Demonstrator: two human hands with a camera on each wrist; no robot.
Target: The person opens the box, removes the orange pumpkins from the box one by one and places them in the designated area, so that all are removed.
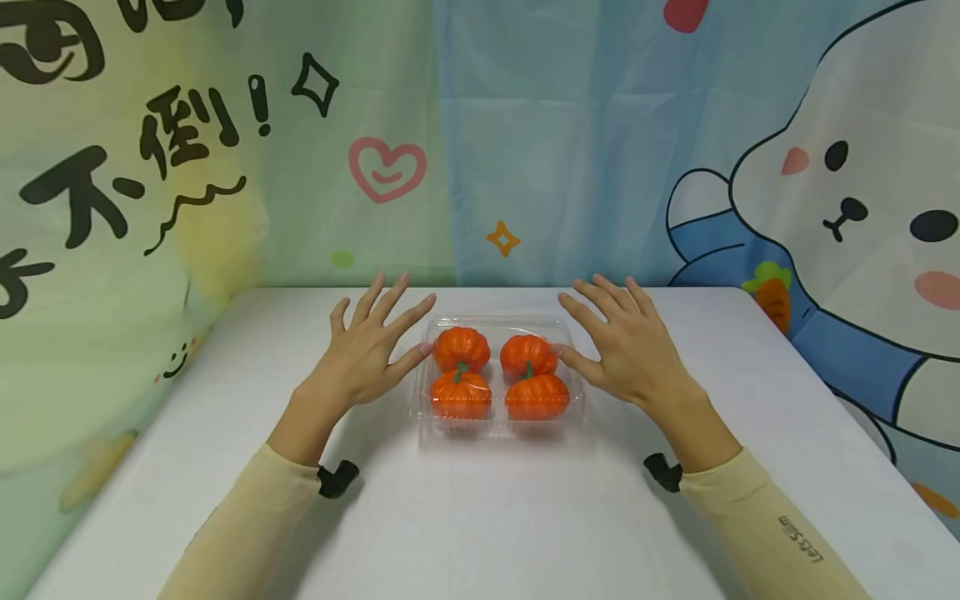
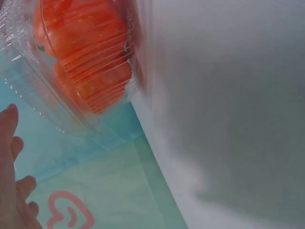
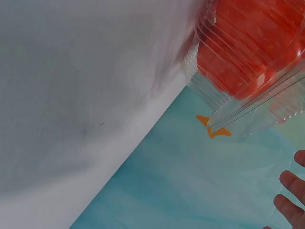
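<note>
"What fills the back?"

"A curtain (image 1: 525, 125), with a white cartoon animal (image 1: 847, 275) to the right and dark lettering (image 1: 180, 129) to the left."

"And in front of it?"

"A white counter (image 1: 495, 525), its far edge up against the curtain. Two pale sleeves (image 1: 765, 525) reach in over it, from the near left and near right."

"Where's the box?"

"The clear box (image 1: 498, 427) is on the counter, midway between the left and right edges and near the far edge."

"The hands?"

"One at each side of it, fingers spread and pinching nothing: the left hand (image 1: 367, 354) by its left side, the right hand (image 1: 626, 350) by its right. The thumbs come up to its sides; whether they touch, I can't tell."

"What's inside?"

"Four orange pumpkins (image 1: 537, 398), two behind two."

"Anything smaller?"

"A black clip (image 1: 337, 480) by the left wrist, another (image 1: 663, 473) by the right, and green stems (image 1: 529, 369) between the two rows."
</note>
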